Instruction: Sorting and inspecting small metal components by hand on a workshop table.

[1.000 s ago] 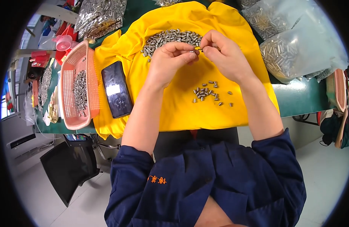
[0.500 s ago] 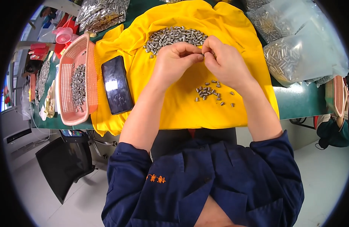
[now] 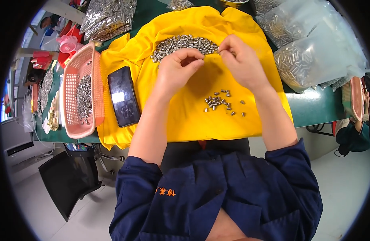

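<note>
My left hand is closed in a pinch over the yellow cloth, thumb against forefinger. Whatever sits between those fingertips is too small to make out. To its right, my right hand also pinches, its tips at the right end of a large heap of small metal cylinders; what they grip, if anything, cannot be made out. The hands are apart. Nearer my body lies a smaller, loose group of similar metal cylinders, some scattered to the right.
Left of the hands lies a dark phone, beside a pink plastic basket holding more metal parts. Clear bags of metal parts stand at right, another bag at far left. A black chair stands lower left.
My hands were together at the fingertips and have separated. The left moved slightly left, the right shifted up toward the heap's right end. The view has shifted slightly.
</note>
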{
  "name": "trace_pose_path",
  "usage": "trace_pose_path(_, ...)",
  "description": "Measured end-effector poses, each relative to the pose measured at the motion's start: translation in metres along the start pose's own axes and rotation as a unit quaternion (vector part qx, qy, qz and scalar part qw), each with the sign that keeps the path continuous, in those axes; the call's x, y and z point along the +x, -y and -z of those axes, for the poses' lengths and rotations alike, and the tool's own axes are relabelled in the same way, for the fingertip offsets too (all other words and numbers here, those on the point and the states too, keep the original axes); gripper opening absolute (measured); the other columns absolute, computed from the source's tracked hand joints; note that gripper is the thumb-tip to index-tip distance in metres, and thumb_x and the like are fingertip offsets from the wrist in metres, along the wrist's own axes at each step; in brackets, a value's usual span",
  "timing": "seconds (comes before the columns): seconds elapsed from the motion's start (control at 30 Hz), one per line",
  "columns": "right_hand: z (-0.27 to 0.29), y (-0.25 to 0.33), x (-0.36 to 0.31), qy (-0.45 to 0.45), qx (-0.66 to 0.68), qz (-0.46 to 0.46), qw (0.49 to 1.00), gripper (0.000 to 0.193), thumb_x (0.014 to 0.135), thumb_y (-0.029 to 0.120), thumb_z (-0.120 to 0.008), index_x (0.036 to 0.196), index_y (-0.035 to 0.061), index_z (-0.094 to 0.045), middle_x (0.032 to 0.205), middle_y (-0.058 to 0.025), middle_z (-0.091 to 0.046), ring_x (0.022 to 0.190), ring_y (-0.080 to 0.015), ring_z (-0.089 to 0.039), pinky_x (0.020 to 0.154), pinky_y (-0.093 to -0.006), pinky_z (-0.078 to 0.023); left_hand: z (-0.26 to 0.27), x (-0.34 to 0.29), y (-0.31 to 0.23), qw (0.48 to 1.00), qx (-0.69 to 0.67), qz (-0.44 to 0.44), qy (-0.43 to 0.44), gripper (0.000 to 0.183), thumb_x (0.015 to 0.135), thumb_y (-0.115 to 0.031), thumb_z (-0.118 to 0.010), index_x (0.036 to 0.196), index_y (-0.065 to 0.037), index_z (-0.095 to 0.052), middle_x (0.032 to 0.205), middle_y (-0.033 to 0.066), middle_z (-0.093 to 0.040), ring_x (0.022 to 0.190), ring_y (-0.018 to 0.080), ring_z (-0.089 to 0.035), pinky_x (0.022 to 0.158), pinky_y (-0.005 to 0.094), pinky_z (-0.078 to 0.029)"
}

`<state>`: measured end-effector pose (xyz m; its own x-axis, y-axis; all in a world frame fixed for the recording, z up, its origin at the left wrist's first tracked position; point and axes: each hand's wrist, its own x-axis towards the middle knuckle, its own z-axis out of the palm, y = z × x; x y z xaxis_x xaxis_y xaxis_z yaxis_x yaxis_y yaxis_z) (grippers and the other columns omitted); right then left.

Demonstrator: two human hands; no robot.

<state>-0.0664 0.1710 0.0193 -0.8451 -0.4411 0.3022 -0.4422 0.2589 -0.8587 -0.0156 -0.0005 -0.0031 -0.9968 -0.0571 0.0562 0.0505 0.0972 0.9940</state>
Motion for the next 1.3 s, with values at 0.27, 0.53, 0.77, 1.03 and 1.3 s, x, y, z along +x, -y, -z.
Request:
trace_pose_path(0.27, -0.006, 0.008, -0.003, 0.052, 0.048, -0.040, 0.997, 0.007, 0.074, 0.009, -0.047, 0.078, 0.0026, -0.048, 0.063, -0.0054, -0.050, 0.056, -0.0133, -0.044, 0.053, -0.0257, -0.037, -0.004, -0.001, -0.003, 0.976, -0.186, 0.103, 0.055, 0.011, 0.080, -0.002, -0.054, 0.091, -0.003, -0.055, 0.081, 0.0019, -0.057, 0.070, 0.0094, -0.053, 0.065, 0.0202, -0.044)
trace_pose_path(0.53, -0.006, 0.007, -0.004, 0.049, 0.118, -0.035, 0.991, 0.007, 0.075, 0.008, -0.046, 0.078, 0.0019, -0.048, 0.065, -0.0029, -0.050, 0.058, -0.0111, -0.043, 0.054, -0.0242, -0.037, -0.005, 0.000, 0.000, 0.932, -0.333, 0.124, 0.065, 0.012, 0.083, -0.004, -0.051, 0.094, -0.002, -0.054, 0.084, 0.0072, -0.060, 0.075, 0.0141, -0.059, 0.067, 0.0241, -0.049)
trace_pose_path(0.77, -0.002, 0.016, -0.005, 0.080, 0.141, -0.065, 0.985, 0.006, 0.076, 0.006, -0.046, 0.079, 0.0009, -0.047, 0.065, -0.0044, -0.054, 0.061, -0.0101, -0.054, 0.056, -0.0223, -0.042, -0.008, -0.002, 0.000, 0.927, -0.352, 0.112, 0.066, 0.011, 0.083, -0.003, -0.051, 0.093, -0.001, -0.054, 0.083, 0.0079, -0.060, 0.075, 0.0143, -0.059, 0.070, 0.0257, -0.050)
trace_pose_path(1.03, -0.002, 0.019, -0.007, 0.059, -0.003, 0.005, 0.998, 0.006, 0.077, 0.007, -0.046, 0.078, 0.0014, -0.046, 0.066, -0.0088, -0.057, 0.063, -0.0141, -0.059, 0.056, -0.0272, -0.044, -0.014, -0.003, 0.001, 0.943, -0.322, 0.071, 0.049, 0.010, 0.081, -0.001, -0.052, 0.090, 0.001, -0.055, 0.082, 0.0095, -0.061, 0.075, 0.0153, -0.060, 0.071, 0.0258, -0.050)
trace_pose_path(1.3, -0.006, 0.001, -0.002, 0.107, 0.291, -0.188, 0.932, 0.008, 0.079, 0.013, -0.046, 0.083, 0.0062, -0.049, 0.062, 0.0042, -0.042, 0.055, -0.0047, -0.037, 0.049, -0.0195, -0.032, -0.014, -0.002, 0.001, 0.960, -0.271, 0.062, 0.007, 0.009, 0.079, -0.001, -0.054, 0.086, 0.002, -0.058, 0.081, 0.0074, -0.062, 0.073, 0.0134, -0.060, 0.069, 0.0225, -0.048)
